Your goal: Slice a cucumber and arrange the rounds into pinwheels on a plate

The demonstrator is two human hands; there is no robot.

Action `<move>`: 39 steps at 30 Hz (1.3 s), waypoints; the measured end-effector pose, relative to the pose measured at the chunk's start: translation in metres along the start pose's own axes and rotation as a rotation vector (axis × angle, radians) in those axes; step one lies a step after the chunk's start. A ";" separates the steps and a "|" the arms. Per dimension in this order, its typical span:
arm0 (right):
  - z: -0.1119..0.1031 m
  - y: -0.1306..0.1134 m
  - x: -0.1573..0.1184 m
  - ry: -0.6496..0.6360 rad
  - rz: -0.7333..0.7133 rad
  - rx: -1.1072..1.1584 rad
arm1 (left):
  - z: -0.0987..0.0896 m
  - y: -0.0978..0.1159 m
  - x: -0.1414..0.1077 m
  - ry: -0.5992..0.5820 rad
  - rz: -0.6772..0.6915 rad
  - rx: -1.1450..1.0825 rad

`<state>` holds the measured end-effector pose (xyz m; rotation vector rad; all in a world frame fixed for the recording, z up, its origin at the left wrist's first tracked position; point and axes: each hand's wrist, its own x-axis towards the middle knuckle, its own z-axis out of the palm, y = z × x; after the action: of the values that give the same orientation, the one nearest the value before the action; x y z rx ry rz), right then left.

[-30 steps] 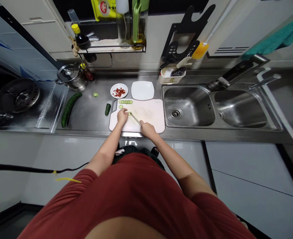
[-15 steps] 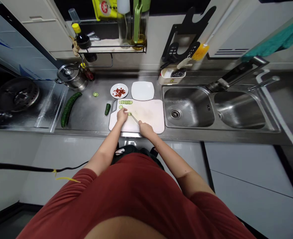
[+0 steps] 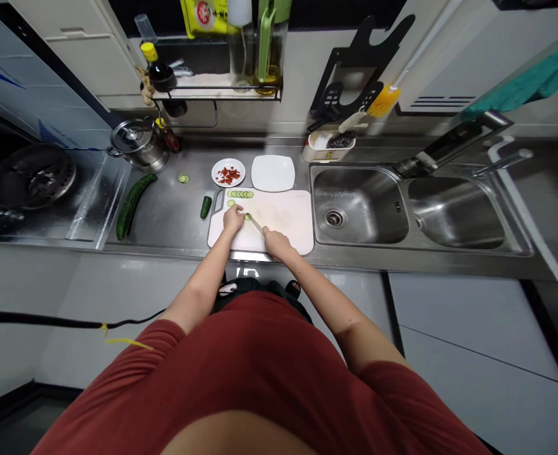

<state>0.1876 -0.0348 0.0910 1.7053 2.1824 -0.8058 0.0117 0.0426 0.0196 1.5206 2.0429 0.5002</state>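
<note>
My right hand (image 3: 275,242) is closed round the handle of a small knife (image 3: 256,224), whose blade points up and to the left over the white cutting board (image 3: 288,218). At the blade's tip lies a small cucumber slice (image 3: 248,217). The fingers of my left hand (image 3: 234,218) are drawn together at the slice's left edge, in a pinch on it. Above that hand, a single round slice (image 3: 231,203) lies on the board. A row of overlapping cucumber slices (image 3: 241,194) runs along the board's top left. What the left palm covers is hidden.
Left of the board lie a cucumber piece (image 3: 205,207), some slices (image 3: 183,179) and a whole cucumber (image 3: 134,207). Behind it stand a plate of chopped red pieces (image 3: 216,179) and a white square plate (image 3: 273,172). A double sink (image 3: 361,199) is at right, a pot (image 3: 136,144) at back left.
The view has shifted very slightly. Both hands, the knife and the slice stay in nearly the same places, with the blade turned a little so its face catches more light.
</note>
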 end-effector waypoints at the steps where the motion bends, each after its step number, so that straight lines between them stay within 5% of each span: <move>1: 0.000 0.000 0.001 -0.005 -0.002 -0.001 | 0.000 0.000 0.000 0.002 0.003 -0.002; 39: -0.013 -0.006 0.004 -0.051 -0.014 -0.042 | -0.002 0.002 0.002 -0.019 -0.026 0.020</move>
<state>0.1830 -0.0249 0.1013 1.6333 2.1645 -0.7924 0.0120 0.0457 0.0219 1.5033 2.0567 0.4548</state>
